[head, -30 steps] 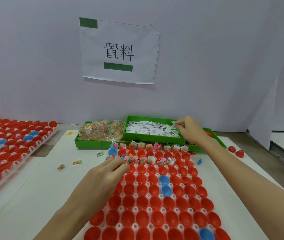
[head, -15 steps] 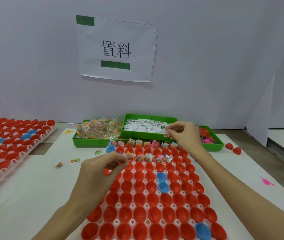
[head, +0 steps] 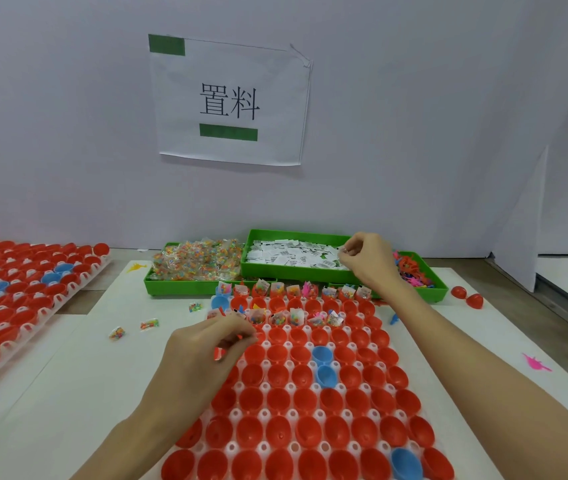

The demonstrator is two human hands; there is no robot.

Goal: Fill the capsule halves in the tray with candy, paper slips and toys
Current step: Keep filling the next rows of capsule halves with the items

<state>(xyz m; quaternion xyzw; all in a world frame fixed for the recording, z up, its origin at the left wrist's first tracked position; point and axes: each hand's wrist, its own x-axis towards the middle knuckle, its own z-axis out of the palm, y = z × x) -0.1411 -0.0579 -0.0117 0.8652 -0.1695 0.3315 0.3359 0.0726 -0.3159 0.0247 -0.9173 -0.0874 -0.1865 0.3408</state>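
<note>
Slip [head: 342, 250] pinched in right hand [head: 367, 259] fingertips

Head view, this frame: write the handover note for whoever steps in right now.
Left hand: fingers curled in a grip over the tray's third row; what it holds is too small to tell.
Right hand: pinching a white paper slip over the green slip bin.
Green candy bin sits left of it, green toy bin right.
Done: the two far rows of red and blue plastic capsule halves in the white tray hold contents.
Left: all nearer rows are empty.
</note>
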